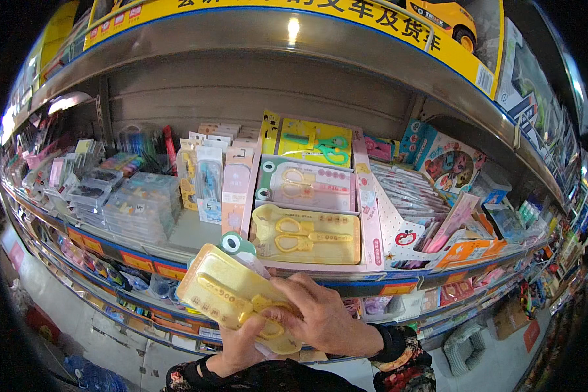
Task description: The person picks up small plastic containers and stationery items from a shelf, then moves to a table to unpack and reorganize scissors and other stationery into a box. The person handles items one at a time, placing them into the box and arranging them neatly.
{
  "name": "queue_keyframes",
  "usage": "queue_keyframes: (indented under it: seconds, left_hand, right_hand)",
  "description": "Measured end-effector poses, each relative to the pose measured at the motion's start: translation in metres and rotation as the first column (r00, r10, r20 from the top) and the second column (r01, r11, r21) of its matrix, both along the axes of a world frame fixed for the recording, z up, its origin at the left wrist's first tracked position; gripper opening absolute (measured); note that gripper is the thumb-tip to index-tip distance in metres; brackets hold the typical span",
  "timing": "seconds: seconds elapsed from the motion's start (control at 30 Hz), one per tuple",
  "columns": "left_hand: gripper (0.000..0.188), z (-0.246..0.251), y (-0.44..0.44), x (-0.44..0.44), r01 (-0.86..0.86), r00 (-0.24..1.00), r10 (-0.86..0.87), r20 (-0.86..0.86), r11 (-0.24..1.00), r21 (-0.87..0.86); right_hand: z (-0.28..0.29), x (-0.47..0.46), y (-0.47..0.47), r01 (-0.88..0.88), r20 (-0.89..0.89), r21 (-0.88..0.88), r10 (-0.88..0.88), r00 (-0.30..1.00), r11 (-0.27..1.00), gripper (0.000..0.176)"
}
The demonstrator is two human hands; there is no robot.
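Between my two hands is a yellow blister pack of children's scissors point(225, 289), tilted in front of the shelf edge. A second card with a green frog-eye top point(237, 245) shows behind it. My left hand point(242, 343) grips the packs from below, its thumb on the front. My right hand point(318, 313) holds their right side, fingers over the edge. Just beyond, a pink display box point(372, 230) holds a yellow scissors pack point(306, 235), a pink-and-white scissors pack with frog eyes point(306, 183) and a yellow card with green scissors point(316, 142).
Left of the display box stand hanging-card packs point(209, 181) and stacked clear plastic boxes point(142, 206). To its right is a white dotted carton point(402, 220) of thin packets. A metal shelf point(255, 36) overhangs above. On the floor sit a blue water bottle point(93, 375) and a grey pet bed point(463, 350).
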State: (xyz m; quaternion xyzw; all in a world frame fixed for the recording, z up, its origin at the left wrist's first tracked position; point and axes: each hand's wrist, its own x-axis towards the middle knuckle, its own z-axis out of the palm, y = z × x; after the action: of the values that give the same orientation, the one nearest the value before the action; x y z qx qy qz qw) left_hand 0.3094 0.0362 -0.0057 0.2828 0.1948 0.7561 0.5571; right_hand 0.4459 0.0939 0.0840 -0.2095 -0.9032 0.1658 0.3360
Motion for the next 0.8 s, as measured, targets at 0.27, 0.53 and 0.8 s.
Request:
queue_keyframes:
  seconds: [0.27,0.53,0.8]
  left_hand:
    - [0.065,0.009,-0.005,-0.014,0.080,0.997,-0.080,-0.004,0.996,0.044]
    - [0.083,0.017,0.010,-0.023,0.138,0.990,-0.138,-0.014,0.972,0.188]
    - [0.087,0.015,0.013,-0.021,0.172,0.984,-0.176,-0.002,0.959,0.225]
  right_hand:
    - [0.030,0.027,0.057,0.279,0.065,0.440,-0.340,0.938,0.853,0.028]
    - [0.033,0.035,0.073,0.125,0.336,0.576,-0.374,0.865,0.808,0.026]
    - [0.040,0.041,0.074,0.154,0.329,0.478,-0.339,0.881,0.865,0.027]
